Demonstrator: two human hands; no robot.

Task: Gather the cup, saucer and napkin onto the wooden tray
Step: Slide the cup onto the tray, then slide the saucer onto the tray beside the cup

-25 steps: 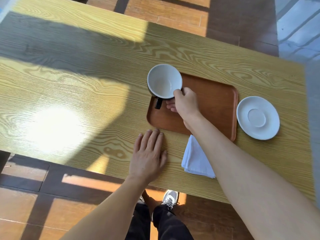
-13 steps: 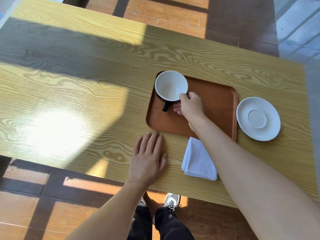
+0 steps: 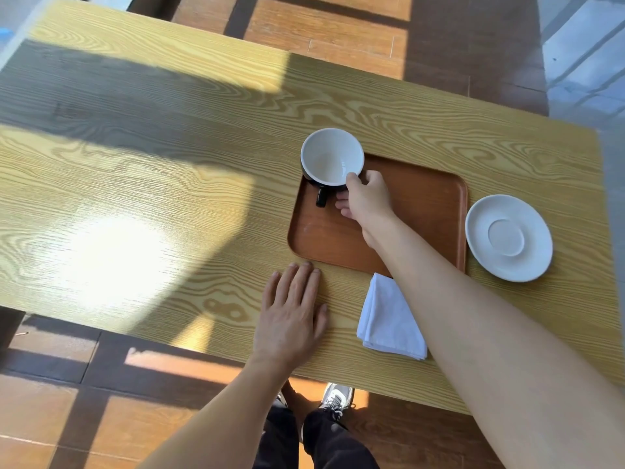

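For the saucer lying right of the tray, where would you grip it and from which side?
Pinch the saucer at its raised rim on the edge nearest the wooden tray, coming from above. It lies flat and upright on the table, so only the upturned lip offers purchase. That approach seems clear, and the carry would be short.

Hard sunlight falls across my table (image 3: 169, 170) in bands, leaving a blown-out glare patch near the front left and a broad dark shadow across the far side. The wood grain stays sharp. The wide lens bows the table's edges, and my right forearm (image 3: 507, 350) looms oversized at the frame's corner.
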